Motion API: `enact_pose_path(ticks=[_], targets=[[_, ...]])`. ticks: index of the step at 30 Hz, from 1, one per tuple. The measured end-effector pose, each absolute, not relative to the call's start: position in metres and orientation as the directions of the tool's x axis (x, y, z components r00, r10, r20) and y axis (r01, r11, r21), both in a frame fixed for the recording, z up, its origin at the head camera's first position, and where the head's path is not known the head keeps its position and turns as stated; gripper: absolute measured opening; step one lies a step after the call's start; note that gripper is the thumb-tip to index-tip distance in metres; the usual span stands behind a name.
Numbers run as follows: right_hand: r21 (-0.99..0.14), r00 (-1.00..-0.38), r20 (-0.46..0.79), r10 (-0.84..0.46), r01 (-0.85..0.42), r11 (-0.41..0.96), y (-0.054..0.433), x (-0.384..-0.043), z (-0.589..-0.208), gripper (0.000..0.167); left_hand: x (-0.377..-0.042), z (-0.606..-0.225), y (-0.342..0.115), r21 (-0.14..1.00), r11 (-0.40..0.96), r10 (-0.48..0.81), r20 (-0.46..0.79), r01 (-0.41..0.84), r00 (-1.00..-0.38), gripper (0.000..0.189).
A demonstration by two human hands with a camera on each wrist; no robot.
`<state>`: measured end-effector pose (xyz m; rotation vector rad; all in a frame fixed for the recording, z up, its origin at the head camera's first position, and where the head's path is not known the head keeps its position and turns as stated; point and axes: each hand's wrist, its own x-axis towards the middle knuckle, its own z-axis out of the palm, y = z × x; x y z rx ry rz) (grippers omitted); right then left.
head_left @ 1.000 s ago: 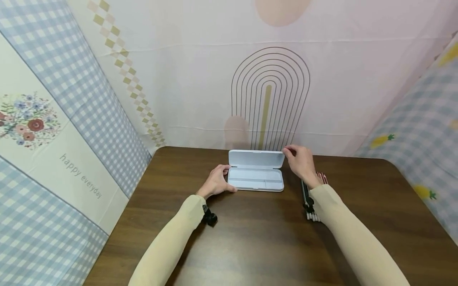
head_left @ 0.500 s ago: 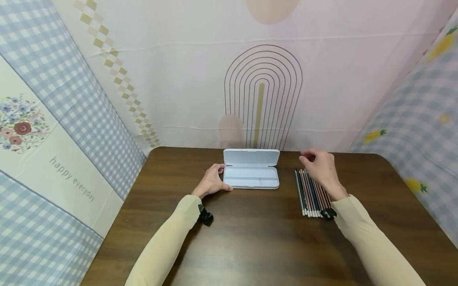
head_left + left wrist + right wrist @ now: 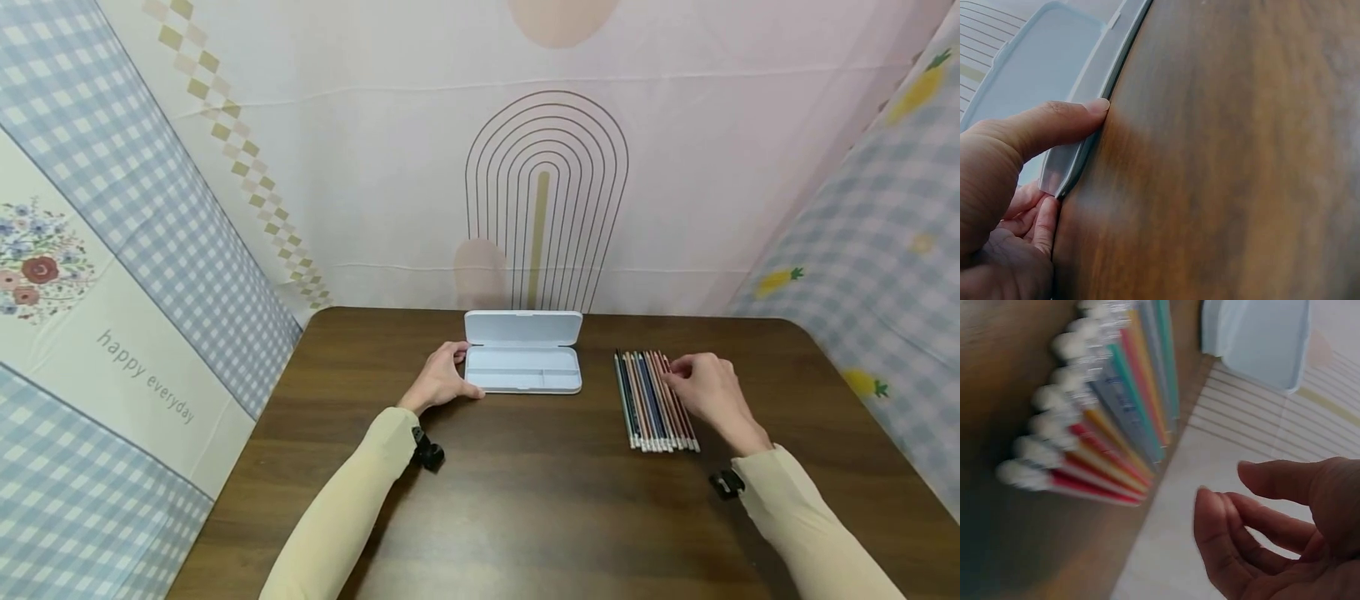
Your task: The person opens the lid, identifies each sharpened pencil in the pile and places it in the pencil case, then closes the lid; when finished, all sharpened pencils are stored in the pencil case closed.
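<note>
A pale blue pencil case (image 3: 522,327) lies on the wooden table with its lid raised; its divided inside holds nothing. My left hand (image 3: 438,377) grips its left end. In the left wrist view the thumb (image 3: 1079,120) presses the case's front edge and the other fingers go round the end. A row of several pencils (image 3: 651,404) lies to the right of the case, white eraser ends towards me. Over the right side of that row is my right hand (image 3: 708,387). The right wrist view shows its fingers (image 3: 1211,531) loosely bent, apart from the thumb, with nothing between.
The dark wooden table (image 3: 480,500) reaches back to a printed white cloth (image 3: 375,183) hung just behind the case. Checked cloths (image 3: 847,267) hang at both sides. A small black camera (image 3: 727,483) sits at the right wrist.
My right hand has left the right edge of the raised lid and moved right and down to the pencils, uncovering the row. The left hand stays at the pencil case.
</note>
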<state>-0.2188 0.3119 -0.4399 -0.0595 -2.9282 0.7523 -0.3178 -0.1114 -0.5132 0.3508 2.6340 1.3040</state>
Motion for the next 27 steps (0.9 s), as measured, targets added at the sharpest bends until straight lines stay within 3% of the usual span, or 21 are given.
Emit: enact_pose_path(ticks=[15, 27], targets=[[-0.497, -0.981, -0.14, 0.135, 0.187, 0.847, 0.342, -0.21, -0.466, 0.024, -0.318, -0.514, -0.112, 0.805, 0.578, 0.29, -0.048, 0.135, -0.956, 0.097], [-0.47, -0.974, -0.192, 0.12, 0.198, 0.86, 0.349, -0.21, -0.467, 0.023, -0.319, -0.514, -0.112, 0.804, 0.581, 0.287, -0.054, 0.129, -0.956, 0.097]])
